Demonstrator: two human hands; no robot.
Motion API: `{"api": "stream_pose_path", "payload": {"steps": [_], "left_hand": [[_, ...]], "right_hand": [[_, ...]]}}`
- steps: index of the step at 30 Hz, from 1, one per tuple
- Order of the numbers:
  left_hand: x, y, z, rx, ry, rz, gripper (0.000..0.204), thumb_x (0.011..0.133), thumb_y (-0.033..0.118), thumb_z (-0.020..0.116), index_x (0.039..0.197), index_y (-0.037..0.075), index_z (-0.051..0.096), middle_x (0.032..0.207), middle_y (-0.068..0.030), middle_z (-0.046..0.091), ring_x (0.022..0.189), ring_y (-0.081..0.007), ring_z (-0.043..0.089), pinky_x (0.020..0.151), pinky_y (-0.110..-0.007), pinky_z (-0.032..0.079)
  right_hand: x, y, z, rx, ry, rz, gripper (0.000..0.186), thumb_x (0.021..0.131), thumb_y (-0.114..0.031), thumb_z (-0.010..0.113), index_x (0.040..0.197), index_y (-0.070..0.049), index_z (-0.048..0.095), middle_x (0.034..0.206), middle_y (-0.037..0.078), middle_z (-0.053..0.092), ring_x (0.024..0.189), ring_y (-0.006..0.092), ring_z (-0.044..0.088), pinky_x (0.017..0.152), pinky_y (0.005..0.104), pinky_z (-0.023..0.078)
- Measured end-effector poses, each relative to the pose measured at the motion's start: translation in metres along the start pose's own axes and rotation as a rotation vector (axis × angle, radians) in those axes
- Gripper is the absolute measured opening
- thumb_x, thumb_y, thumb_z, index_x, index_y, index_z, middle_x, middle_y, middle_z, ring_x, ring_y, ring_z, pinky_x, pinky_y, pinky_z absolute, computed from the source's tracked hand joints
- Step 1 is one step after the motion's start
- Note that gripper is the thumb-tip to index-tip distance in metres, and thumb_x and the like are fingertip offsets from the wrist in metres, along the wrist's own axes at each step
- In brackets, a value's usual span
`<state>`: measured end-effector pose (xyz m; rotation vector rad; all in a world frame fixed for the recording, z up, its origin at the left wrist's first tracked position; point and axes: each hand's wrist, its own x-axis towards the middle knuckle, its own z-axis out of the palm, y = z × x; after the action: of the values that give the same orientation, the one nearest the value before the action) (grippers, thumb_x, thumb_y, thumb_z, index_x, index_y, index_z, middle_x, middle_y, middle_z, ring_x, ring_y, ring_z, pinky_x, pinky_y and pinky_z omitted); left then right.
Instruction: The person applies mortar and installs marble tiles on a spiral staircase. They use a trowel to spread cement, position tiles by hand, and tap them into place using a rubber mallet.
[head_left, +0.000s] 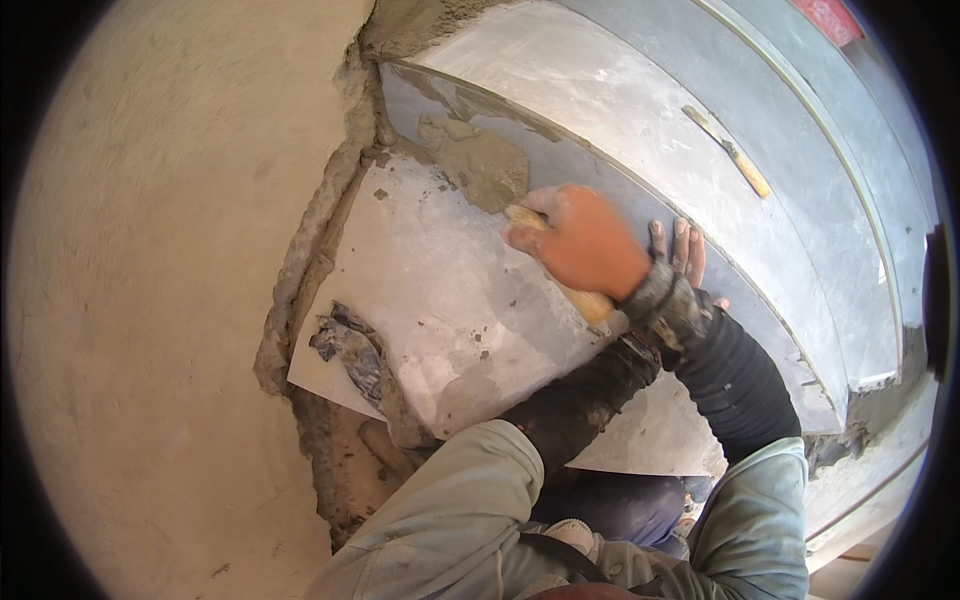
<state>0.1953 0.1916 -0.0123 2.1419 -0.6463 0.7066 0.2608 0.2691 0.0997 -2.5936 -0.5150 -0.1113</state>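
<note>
My right hand [590, 245], slightly blurred, is wrapped around the wooden handle [590, 306] of what looks like a trowel. Its blade end points up and left into a lump of wet grey mortar [480, 165], which lies against the grey stone riser [620, 185] and hides most of the blade. My left forearm passes beneath the right wrist. Beyond it, the fingers of my left hand [682, 245] are stretched out against the riser; the palm is hidden. Below is a pale stone tread slab [440, 280] with mortar crumbs and damp patches.
A wooden-handled flat-bladed tool [740, 165] lies on the step above. More stone steps [800, 120] rise to the right. A plastered wall [180, 250] with a rough mortar edge stands left. Crumpled dark plastic [350, 350] rests on the slab's left side.
</note>
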Motion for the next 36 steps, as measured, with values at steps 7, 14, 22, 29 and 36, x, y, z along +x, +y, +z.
{"api": "stream_pose_path", "payload": {"steps": [7, 14, 22, 29, 36], "left_hand": [[-0.001, -0.003, 0.004, -0.108, 0.063, 0.003, 0.095, 0.088, 0.062, 0.049, 0.152, -0.004, 0.026, 0.160, -0.0275, 0.020, 0.147, -0.0498, 0.017, 0.115, -0.068, 0.016], [0.002, -0.018, 0.032, -0.067, 0.098, 0.074, 0.100, 0.088, 0.061, 0.052, 0.153, -0.007, 0.017, 0.159, -0.0306, 0.017, 0.146, -0.0556, 0.010, 0.115, -0.068, 0.015], [0.001, -0.006, -0.011, -0.051, -0.012, 0.038, 0.100, 0.087, 0.058, 0.055, 0.155, -0.005, 0.016, 0.160, -0.0289, 0.016, 0.148, -0.0517, 0.010, 0.115, -0.067, 0.015], [0.002, 0.001, -0.012, -0.210, -0.062, -0.020, 0.097, 0.086, 0.052, 0.058, 0.155, -0.004, 0.018, 0.160, -0.0285, 0.016, 0.149, -0.0499, 0.007, 0.117, -0.066, 0.008], [-0.001, 0.005, 0.008, -0.210, 0.042, -0.048, 0.101, 0.080, 0.048, 0.063, 0.155, -0.004, 0.018, 0.162, -0.0276, 0.013, 0.149, -0.0506, 0.005, 0.117, -0.067, 0.006]], "right_hand": [[0.029, -0.014, 0.021, 0.058, -0.041, 0.035, 0.036, 0.088, -0.031, 0.067, 0.087, 0.005, 0.068, 0.073, 0.024, 0.065, 0.068, 0.0385, 0.064, 0.066, 0.0454, 0.052], [0.084, -0.025, 0.015, 0.640, -0.574, 0.262, 0.037, 0.099, -0.030, 0.060, 0.093, 0.005, 0.068, 0.076, 0.012, 0.068, 0.058, 0.0176, 0.066, 0.048, 0.0327, 0.056], [0.100, -0.022, 0.042, 0.802, -0.349, 0.278, 0.031, 0.099, -0.025, 0.061, 0.105, 0.005, 0.069, 0.078, 0.013, 0.067, 0.054, 0.0192, 0.064, 0.047, 0.0333, 0.055], [0.071, -0.008, 0.045, 0.327, 0.020, -0.298, 0.024, 0.095, -0.020, 0.065, 0.102, 0.003, 0.070, 0.073, 0.009, 0.066, 0.056, 0.0170, 0.067, 0.049, 0.0311, 0.054], [-0.057, -0.014, -0.012, 0.702, -0.023, 0.089, 0.025, 0.092, -0.024, 0.068, 0.092, 0.001, 0.070, 0.064, 0.008, 0.064, 0.059, 0.0153, 0.064, 0.055, 0.0290, 0.051]]}}
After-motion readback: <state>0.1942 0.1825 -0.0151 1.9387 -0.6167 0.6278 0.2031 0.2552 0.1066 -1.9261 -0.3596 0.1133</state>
